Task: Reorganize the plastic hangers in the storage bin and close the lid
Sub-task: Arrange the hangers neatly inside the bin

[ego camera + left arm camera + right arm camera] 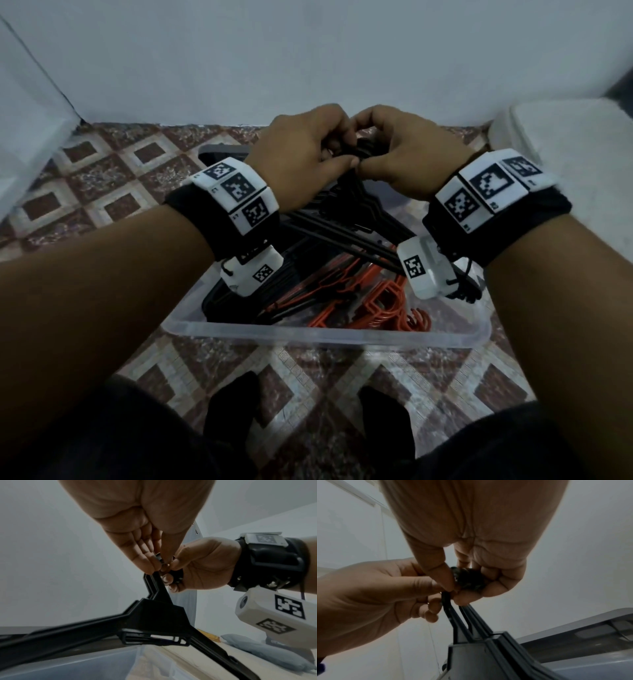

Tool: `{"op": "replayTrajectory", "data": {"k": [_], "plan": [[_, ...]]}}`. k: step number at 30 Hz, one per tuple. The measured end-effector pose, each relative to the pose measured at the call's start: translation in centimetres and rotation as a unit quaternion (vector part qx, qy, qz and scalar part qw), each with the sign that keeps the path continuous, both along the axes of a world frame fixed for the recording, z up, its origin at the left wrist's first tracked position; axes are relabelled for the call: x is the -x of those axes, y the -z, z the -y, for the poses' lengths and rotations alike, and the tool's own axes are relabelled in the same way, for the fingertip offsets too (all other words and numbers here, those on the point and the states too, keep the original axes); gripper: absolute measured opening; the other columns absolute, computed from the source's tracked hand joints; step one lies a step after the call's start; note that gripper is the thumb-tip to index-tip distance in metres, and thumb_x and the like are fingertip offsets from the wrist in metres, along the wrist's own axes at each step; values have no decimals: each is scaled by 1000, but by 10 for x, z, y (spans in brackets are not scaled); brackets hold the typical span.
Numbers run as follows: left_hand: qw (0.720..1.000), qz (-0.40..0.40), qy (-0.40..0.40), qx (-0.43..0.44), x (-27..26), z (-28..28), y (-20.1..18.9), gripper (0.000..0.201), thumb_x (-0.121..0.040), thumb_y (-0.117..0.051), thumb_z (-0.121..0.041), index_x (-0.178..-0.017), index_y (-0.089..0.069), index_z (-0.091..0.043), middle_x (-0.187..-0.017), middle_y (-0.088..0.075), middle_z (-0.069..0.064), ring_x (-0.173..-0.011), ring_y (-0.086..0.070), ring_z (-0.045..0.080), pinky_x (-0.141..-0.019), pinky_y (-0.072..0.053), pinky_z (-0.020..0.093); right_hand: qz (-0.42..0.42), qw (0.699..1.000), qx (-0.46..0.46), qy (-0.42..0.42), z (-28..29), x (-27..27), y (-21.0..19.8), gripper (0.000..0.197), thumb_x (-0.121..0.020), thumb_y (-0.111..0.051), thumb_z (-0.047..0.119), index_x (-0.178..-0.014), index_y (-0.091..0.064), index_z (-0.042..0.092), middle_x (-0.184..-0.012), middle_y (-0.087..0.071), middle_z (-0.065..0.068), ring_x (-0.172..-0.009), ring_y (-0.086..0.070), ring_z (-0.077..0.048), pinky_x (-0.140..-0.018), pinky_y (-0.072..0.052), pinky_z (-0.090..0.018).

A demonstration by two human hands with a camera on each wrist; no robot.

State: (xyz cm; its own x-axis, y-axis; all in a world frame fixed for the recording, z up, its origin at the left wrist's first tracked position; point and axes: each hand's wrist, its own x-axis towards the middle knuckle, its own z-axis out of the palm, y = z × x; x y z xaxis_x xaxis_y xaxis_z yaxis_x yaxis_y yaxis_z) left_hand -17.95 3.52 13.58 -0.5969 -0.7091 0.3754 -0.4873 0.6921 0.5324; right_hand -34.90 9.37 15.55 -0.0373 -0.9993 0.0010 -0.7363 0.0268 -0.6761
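A clear plastic storage bin (329, 334) stands on the tiled floor in front of me, filled with black hangers (346, 219) and orange hangers (370, 298). Above its far end my left hand (305, 154) and right hand (404, 154) meet, both curled round the hooks of a small bunch of black hangers (154, 614). In the left wrist view my left hand (147, 555) pinches the hook tops while the right hand (197, 566) grips them from the side. The right wrist view shows my right hand (471, 577) and left hand (385, 588) on the same hangers (471, 628).
A dark grey lid (222, 150) lies behind the bin against the white wall. A white cabinet edge (30, 113) stands at the left, and a white cushion-like object (568, 144) at the right. My feet in dark socks (236, 401) stand just before the bin.
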Motion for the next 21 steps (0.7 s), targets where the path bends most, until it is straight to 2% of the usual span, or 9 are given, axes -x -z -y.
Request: {"op": "replayTrajectory", "data": {"k": [4, 5, 7, 10, 12, 14, 17, 19, 21], "plan": [[999, -50, 0, -12, 0, 3, 14, 13, -84, -66, -38, -89, -63, -26, -88, -64, -7, -75, -62, 5, -71, -48, 24, -3, 998, 16, 55, 5, 6, 5, 38, -80, -65, 19, -116, -60, 31, -101, -68, 4, -88, -64, -14, -72, -48, -23], [999, -23, 7, -23, -2, 6, 20, 14, -85, -64, -40, -85, -62, -25, -85, -63, -7, -72, -60, 5, -67, -47, 24, -3, 997, 18, 70, 7, 8, 6, 37, -81, -63, 19, -116, -61, 31, -101, -67, 3, -86, -64, -14, -70, -47, -23], [986, 123, 68, -90, -5, 11, 37, 21, -88, -62, -44, -80, -64, -25, -76, -64, -8, -67, -57, 4, -61, -43, 25, -2, 996, 21, 83, 9, 13, 8, 34, -83, -61, 20, -116, -61, 30, -99, -66, 2, -80, -63, -14, -68, -46, -23], [906, 357, 174, -148, 7, 7, 77, 19, -90, -63, -41, -85, -69, -23, -78, -66, -11, -71, -57, 7, -66, -45, 25, -11, 995, 31, 91, 12, 19, 10, 28, -86, -62, 24, -114, -61, 30, -93, -63, 3, -69, -59, -8, -59, -43, -18], [857, 444, 225, -135, 25, 2, 108, 16, -90, -60, -34, -90, -69, -21, -86, -68, -8, -80, -60, 14, -76, -50, 29, -16, 993, 44, 106, 14, 22, 12, 24, -88, -62, 24, -111, -61, 32, -87, -64, 6, -68, -63, -7, -54, -44, -13], [827, 490, 259, -100, 46, -2, 138, 22, -92, -56, -32, -97, -69, -16, -97, -69, 0, -90, -62, 21, -80, -47, 27, -7, 991, 55, 123, 16, 27, 14, 21, -89, -63, 23, -108, -62, 32, -83, -65, 7, -67, -68, -10, -58, -52, -17], [831, 494, 251, -55, 78, -6, 174, 35, -94, -54, -38, -108, -67, -10, -108, -68, 8, -98, -62, 26, -83, -47, 28, -1, 990, 58, 132, 19, 33, 17, 19, -88, -65, 24, -105, -61, 32, -84, -68, 6, -67, -69, -15, -62, -57, -26], [837, 496, 222, -69, 95, -9, 196, 43, -92, -56, -47, -115, -66, -11, -108, -68, 9, -96, -64, 27, -84, -52, 33, 0, 989, 60, 138, 21, 39, 19, 20, -87, -66, 24, -105, -61, 33, -89, -67, 7, -70, -69, -13, -63, -56, -23], [835, 503, 203, -88, 105, -10, 212, 43, -89, -61, -48, -114, -66, -13, -107, -69, 7, -94, -66, 25, -83, -55, 37, 6, 988, 63, 144, 21, 44, 20, 21, -87, -67, 23, -104, -62, 33, -96, -66, 5, -73, -68, -12, -66, -56, -23]]}}
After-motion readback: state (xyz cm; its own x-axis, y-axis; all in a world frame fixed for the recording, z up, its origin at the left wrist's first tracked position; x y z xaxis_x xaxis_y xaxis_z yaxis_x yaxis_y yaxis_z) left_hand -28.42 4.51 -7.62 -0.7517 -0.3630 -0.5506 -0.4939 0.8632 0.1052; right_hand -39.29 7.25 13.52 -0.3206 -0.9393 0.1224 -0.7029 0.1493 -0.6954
